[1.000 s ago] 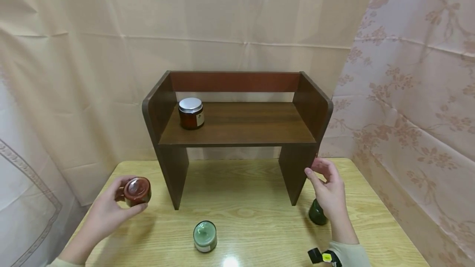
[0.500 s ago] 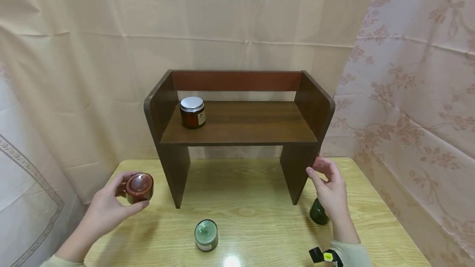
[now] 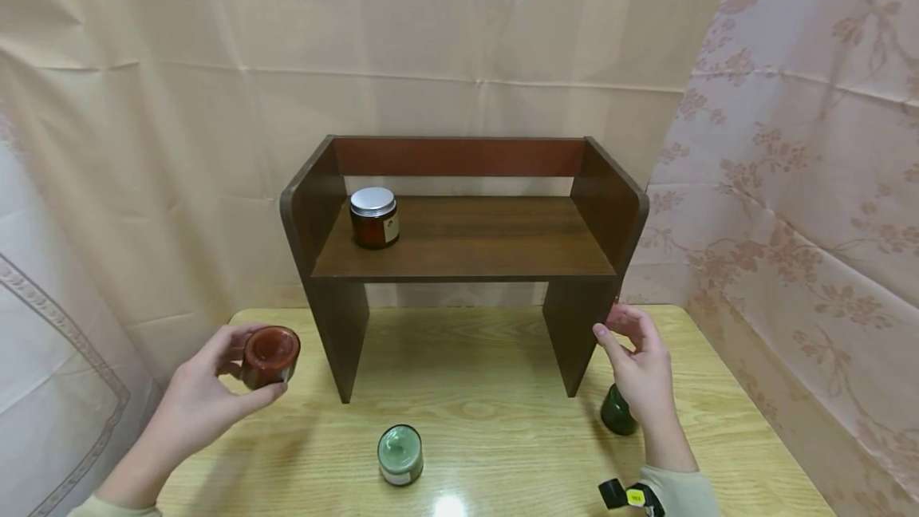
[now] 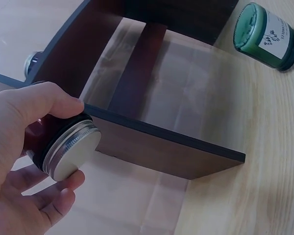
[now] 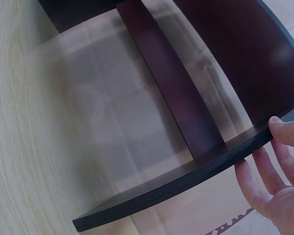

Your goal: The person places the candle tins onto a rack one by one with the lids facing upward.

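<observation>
Pale curtains (image 3: 459,38) back the table (image 3: 495,429) and brown shelf (image 3: 488,238), whose right edge my right hand (image 3: 640,369) pinches; my left hand (image 3: 199,397) grips a red jar (image 3: 270,359) near the table's left edge. One amber jar (image 3: 373,223) is shelved, two green jars (image 3: 400,457) not.

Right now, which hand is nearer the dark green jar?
Right. The right hand, gripping the shelf, partly hides the dark green jar in head view. The left hand, holding a red-brown jar, is beyond the shelf's opposite side.
</observation>
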{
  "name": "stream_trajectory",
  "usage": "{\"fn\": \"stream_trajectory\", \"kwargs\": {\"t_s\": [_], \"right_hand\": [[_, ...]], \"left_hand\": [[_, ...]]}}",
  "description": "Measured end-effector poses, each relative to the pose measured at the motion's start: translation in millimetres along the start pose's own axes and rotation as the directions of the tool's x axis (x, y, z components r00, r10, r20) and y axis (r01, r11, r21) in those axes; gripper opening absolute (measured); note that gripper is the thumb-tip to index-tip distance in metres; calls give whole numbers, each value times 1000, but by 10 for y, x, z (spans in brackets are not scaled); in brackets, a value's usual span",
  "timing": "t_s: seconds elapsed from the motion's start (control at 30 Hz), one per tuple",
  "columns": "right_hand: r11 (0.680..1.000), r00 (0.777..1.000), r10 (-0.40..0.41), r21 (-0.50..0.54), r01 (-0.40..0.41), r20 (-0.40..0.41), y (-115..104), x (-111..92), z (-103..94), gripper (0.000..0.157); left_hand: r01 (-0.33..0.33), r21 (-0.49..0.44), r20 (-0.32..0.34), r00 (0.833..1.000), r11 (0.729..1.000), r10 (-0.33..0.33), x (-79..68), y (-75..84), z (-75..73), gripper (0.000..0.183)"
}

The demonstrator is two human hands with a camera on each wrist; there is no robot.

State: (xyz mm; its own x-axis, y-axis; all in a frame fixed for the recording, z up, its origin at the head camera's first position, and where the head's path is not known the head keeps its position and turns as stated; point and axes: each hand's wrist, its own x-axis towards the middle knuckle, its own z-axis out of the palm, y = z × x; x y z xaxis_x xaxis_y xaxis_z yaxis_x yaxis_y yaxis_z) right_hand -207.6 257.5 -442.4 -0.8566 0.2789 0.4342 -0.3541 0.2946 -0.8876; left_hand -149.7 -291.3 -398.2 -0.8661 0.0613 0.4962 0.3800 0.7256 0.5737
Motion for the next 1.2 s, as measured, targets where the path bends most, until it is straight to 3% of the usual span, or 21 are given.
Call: {"fn": "stream_trajectory", "kwargs": {"t_s": [0.5,0.9,1.2], "right_hand": [[1000,1000,2,5,-2,-3,-1,0,2,35],[1000,1000,6,15,-6,-8,3,11,5,35],[1000,1000,9,21,-9,-7,-3,6,4,34]], "left_hand": [[-26,-12,-36,999,1000,26,14,77,-52,76],[59,-94,5,998,994,-58,2,143,-78,75],[40,-113,0,999,993,-40,13,163,-70,74]]}}
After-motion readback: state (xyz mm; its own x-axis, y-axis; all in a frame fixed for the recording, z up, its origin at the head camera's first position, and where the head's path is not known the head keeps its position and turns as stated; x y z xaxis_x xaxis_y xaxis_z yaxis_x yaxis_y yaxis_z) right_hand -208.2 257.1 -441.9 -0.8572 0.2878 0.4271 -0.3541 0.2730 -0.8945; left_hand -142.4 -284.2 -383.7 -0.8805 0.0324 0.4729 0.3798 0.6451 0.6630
